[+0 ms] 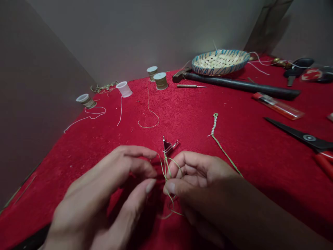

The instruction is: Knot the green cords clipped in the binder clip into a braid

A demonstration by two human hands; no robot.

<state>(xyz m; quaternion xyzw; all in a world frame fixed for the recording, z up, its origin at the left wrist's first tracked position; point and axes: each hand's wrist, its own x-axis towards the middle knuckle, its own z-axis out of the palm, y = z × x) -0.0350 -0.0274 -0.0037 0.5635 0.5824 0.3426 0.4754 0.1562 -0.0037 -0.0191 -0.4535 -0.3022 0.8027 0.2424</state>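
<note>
Head view: right hand (pixel 199 175) pinches green cords (pixel 165 163) between thumb and fingers; left hand (pixel 104 191), fingers apart, just beside; binder clip (pixel 167 147) beyond both hands' fingertips

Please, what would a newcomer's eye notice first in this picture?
Most likely the bright red surface, spread across much of the view. In the front middle, the right hand holds thin green cords near a small metal clip. At the back right, a blue-and-cream basket stands behind a hammer.
</note>
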